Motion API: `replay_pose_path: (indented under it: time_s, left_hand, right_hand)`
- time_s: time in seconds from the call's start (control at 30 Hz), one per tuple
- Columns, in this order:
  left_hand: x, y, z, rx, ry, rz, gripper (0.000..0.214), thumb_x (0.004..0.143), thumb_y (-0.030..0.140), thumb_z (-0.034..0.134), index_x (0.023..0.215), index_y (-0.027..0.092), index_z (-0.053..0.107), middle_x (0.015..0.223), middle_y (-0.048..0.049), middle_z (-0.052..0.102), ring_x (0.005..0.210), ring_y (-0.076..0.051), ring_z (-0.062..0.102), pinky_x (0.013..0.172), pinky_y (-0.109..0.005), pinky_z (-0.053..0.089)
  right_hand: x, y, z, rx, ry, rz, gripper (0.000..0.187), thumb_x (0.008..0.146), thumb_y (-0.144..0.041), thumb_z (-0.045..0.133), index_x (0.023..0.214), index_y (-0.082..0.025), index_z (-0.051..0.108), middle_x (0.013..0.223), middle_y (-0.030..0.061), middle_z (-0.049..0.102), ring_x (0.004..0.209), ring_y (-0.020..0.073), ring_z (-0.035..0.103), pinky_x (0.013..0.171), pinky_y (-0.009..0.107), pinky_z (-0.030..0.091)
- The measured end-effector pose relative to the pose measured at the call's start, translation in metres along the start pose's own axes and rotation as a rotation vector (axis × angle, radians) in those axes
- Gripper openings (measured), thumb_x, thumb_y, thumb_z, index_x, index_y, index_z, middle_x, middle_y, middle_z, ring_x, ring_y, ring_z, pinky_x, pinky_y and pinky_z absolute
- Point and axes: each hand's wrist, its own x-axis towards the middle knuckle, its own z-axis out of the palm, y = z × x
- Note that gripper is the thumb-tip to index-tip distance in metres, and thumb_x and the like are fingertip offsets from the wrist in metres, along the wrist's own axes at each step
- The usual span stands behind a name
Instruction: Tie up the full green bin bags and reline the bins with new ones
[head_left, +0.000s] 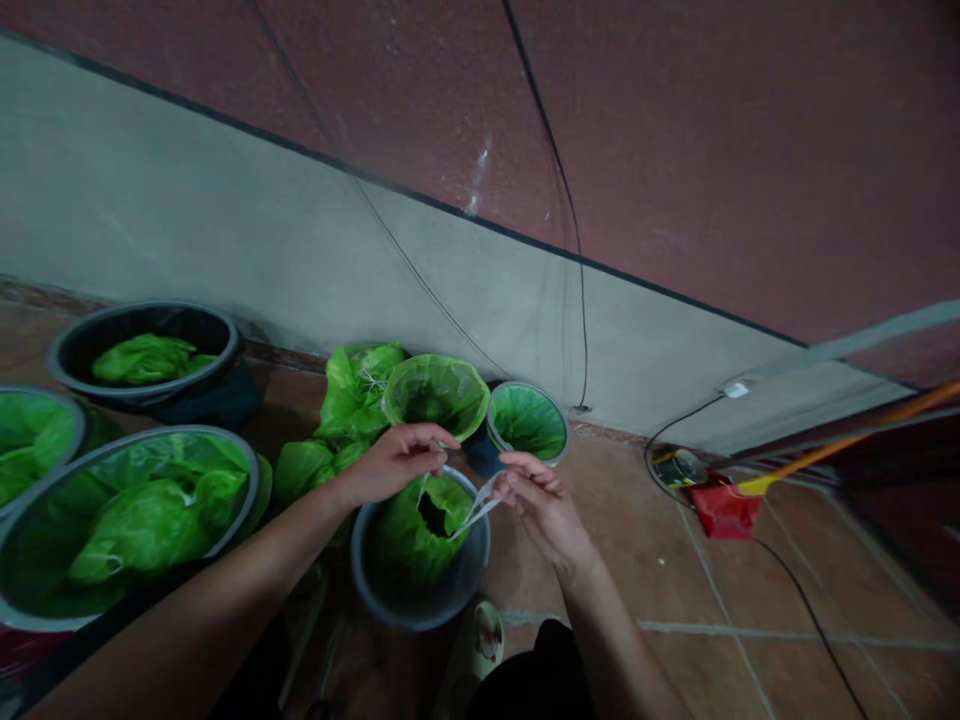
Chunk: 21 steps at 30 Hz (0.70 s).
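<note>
Floor: brown tiles (675,590) are seen, met by a grey wall base below a dark red wall.
Bucket: a grey bucket (454,590) stands on the tiles just before the person, between both forearms; it seems set close so that both hands reach its top without stretching.
Bag: a green bag (405,550) is lodged inside the bucket, its sides kept upright by the bucket wall.
Look of the bag: thin, glossy, crumpled plastic is shown, gathered at the top, with a dark opening left at the middle.
String: a white string (474,512) runs from the bag's mouth up to the right hand.
Left hand: the left hand (394,462) is held over the bucket's far rim, fingers pressed together, the bag's upper edge pinched between thumb and fingertips; the plastic appears lifted so that the mouth is kept off the contents.
Right hand: the right hand (540,500) is held just right of the bucket, the string pinched between thumb and fingers and drawn taut, apparently so that no slack is left.
Neighbours: a lined tub (247,480) and a black tub (142,312) with green bags are seen at left; an open liner (436,395) and a small lined bucket (561,425) stand behind.
Elsewhere: a cable (570,230) hangs down the wall; a red object (724,510) lies at right.
</note>
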Motion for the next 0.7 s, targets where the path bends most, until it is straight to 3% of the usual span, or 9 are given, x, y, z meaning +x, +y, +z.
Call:
replay_pose_path:
  time_s: [0.1,0.2,0.27,0.37,0.4,0.47,0.6,0.63,0.7]
  left_hand:
    - [0.0,0.008,0.003,-0.047,-0.085,0.053,0.031,0.087,0.033,0.055,0.108,0.014,0.068,0.072,-0.0002,0.066,0.069,-0.012,0.058,0.067,-0.024,0.045]
    - [0.003,0.009,0.01,-0.006,-0.057,0.088,0.029,0.087,0.032,0.055,0.106,0.014,0.067,0.073,0.0007,0.064,0.07,-0.012,0.058,0.069,-0.024,0.045]
    - [0.005,0.011,0.016,0.002,-0.046,0.113,0.031,0.089,0.033,0.052,0.11,0.014,0.065,0.075,0.0004,0.064,0.072,-0.012,0.059,0.071,-0.025,0.047]
    - [0.005,0.017,0.026,0.049,-0.069,0.143,0.036,0.094,0.033,0.044,0.121,0.015,0.059,0.077,0.0003,0.066,0.074,-0.013,0.061,0.073,-0.025,0.048]
    - [0.006,0.019,0.028,0.097,-0.065,0.156,0.037,0.094,0.032,0.042,0.125,0.016,0.057,0.077,0.0006,0.066,0.074,-0.013,0.062,0.073,-0.026,0.049]
    - [0.007,0.02,0.03,0.246,0.009,0.168,0.038,0.095,0.03,0.04,0.128,0.018,0.054,0.079,0.0005,0.067,0.074,-0.014,0.063,0.076,-0.027,0.049]
    - [0.015,0.001,0.024,0.465,0.267,0.021,0.036,0.094,0.03,0.039,0.124,0.017,0.056,0.086,-0.0039,0.069,0.08,-0.018,0.065,0.081,-0.031,0.049]
    - [0.017,-0.007,0.023,0.456,0.253,-0.021,0.034,0.093,0.027,0.039,0.12,0.017,0.057,0.09,-0.005,0.071,0.084,-0.019,0.066,0.083,-0.032,0.049]
    - [0.019,-0.023,0.026,0.398,0.105,-0.042,0.03,0.088,0.022,0.042,0.111,0.018,0.061,0.101,-0.0057,0.072,0.095,-0.019,0.066,0.089,-0.03,0.048]
  right_hand:
    - [0.002,-0.003,0.0,0.058,-0.072,0.118,0.039,0.073,-0.043,0.075,0.104,-0.021,0.067,0.066,-0.0038,0.06,0.062,0.0121,0.057,0.066,0.028,0.051]
    - [0.007,0.006,0.009,-0.021,-0.068,0.16,0.051,0.069,-0.041,0.079,0.114,-0.023,0.063,0.066,-0.0061,0.056,0.055,0.0087,0.049,0.053,0.021,0.042]
    - [0.009,0.014,0.022,-0.084,-0.156,0.158,0.055,0.07,-0.036,0.079,0.12,-0.025,0.058,0.065,-0.0078,0.054,0.052,0.0075,0.043,0.049,0.02,0.035]
    - [0.011,0.026,0.042,-0.214,-0.225,0.104,0.031,0.072,-0.033,0.076,0.097,-0.021,0.063,0.058,-0.0083,0.049,0.05,0.0067,0.038,0.049,0.021,0.03]
    - [0.013,0.028,0.046,-0.249,-0.21,0.087,0.023,0.074,-0.035,0.074,0.085,-0.019,0.062,0.057,-0.0075,0.048,0.05,0.0068,0.038,0.049,0.021,0.029]
    - [0.018,0.029,0.05,-0.284,-0.151,0.074,0.027,0.079,-0.042,0.066,0.071,-0.018,0.059,0.056,-0.0056,0.049,0.049,0.0068,0.038,0.049,0.022,0.028]
    - [0.025,0.017,0.041,-0.202,-0.033,0.128,0.04,0.08,-0.056,0.06,0.076,-0.017,0.063,0.052,-0.0062,0.048,0.043,0.0061,0.032,0.044,0.022,0.022]
    - [0.025,0.013,0.038,-0.168,-0.007,0.146,0.042,0.077,-0.059,0.063,0.078,-0.017,0.063,0.052,-0.0066,0.048,0.043,0.0059,0.032,0.043,0.022,0.021]
    - [0.025,0.006,0.033,-0.115,0.023,0.17,0.046,0.072,-0.062,0.067,0.079,-0.017,0.063,0.052,-0.0068,0.047,0.042,0.0056,0.032,0.042,0.022,0.02]
